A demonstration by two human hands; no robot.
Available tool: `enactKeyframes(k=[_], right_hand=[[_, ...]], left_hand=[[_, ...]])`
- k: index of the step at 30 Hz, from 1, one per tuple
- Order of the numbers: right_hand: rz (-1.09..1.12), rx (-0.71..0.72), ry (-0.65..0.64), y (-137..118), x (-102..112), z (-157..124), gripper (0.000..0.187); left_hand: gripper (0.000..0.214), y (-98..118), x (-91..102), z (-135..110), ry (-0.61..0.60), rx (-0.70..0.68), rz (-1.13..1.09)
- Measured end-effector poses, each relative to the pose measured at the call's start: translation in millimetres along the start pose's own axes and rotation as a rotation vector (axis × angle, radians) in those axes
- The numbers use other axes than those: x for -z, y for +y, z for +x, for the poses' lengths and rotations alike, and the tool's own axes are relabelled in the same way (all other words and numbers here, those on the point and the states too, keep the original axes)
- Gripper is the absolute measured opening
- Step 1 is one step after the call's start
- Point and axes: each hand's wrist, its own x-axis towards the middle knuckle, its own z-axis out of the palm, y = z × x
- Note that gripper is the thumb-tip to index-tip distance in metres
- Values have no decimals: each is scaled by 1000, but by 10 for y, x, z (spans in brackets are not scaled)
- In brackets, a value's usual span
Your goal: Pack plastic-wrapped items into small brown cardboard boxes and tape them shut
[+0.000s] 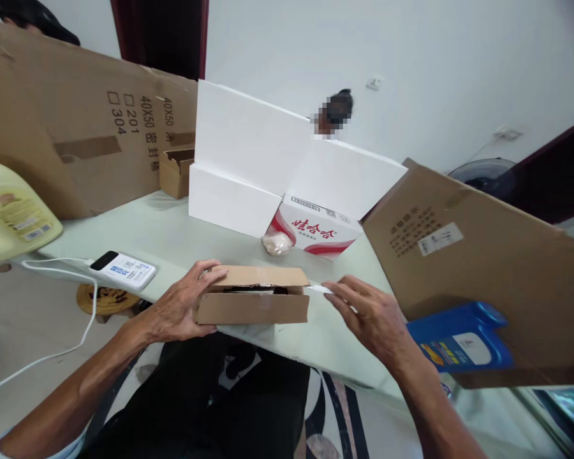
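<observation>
A small brown cardboard box (253, 311) lies at the near edge of the table, its top flaps parted by a narrow gap. Something dark shows inside the gap, too hidden to name. My left hand (179, 306) grips the box's left end, thumb on the near side and fingers over the top. At the right end, my right hand (366, 313) pinches a thin white strip (318, 289) that reaches to the box's corner. Beyond the box sit a crumpled clear plastic bundle (277, 243) and a white and red printed carton (316, 229).
White panels (268, 140) stand behind the carton, and large cardboard sheets (90, 121) flank both sides. A white power bank (123, 270) with a cable lies left. A yellow jug (16, 210) and a blue bottle (462, 338) stand at the sides. Another person's head shows behind the panels.
</observation>
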Motion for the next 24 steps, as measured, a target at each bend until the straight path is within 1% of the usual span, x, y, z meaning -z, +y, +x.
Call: enactKeyframes(k=[2,4,5,7,8,10,12,13,15,16,18,20,21,22,24], right_hand=[[97,-180,32,223,-268,-298,31],[125,-373,-19,359,-625,-608,35],[127,-465,-24,393,-809,-748,36],[130,-539,-5,413,-1130,-963,38],[135,-558,17,409,-1250,-1028,38],[159,-571,76,388,-1388,-1060,39],[196,-576,152,338,-1387,-968,40],[217,-576,190,290,-1338,-883,40],[278,-536,277,131,-1162,-658,39],[314,-488,314,20,-1046,-529,37],[400,-287,410,-228,-801,-269,32],[422,-111,393,-449,-604,-44,31],[418,-67,367,-530,-540,44,31],[412,-43,343,-588,-502,114,29],[406,-43,314,-641,-494,202,24]], left_hand=[[107,0,17,-9,-15,6,-5],[108,-3,39,-18,-33,4,-22],[107,-6,51,-21,-39,1,-37],[101,-14,78,-25,-38,-6,-71],[95,-17,91,-24,-33,-9,-84],[79,-16,116,-12,-17,-16,-92],[64,0,136,18,13,-14,-75],[60,13,143,41,30,-12,-61],[53,48,152,97,58,-16,-31],[51,67,156,129,65,-23,-15],[46,103,166,192,70,-43,11],[43,136,185,247,74,-65,31],[42,154,198,271,75,-71,43],[42,175,212,292,74,-74,57],[42,229,236,328,70,-83,96]])
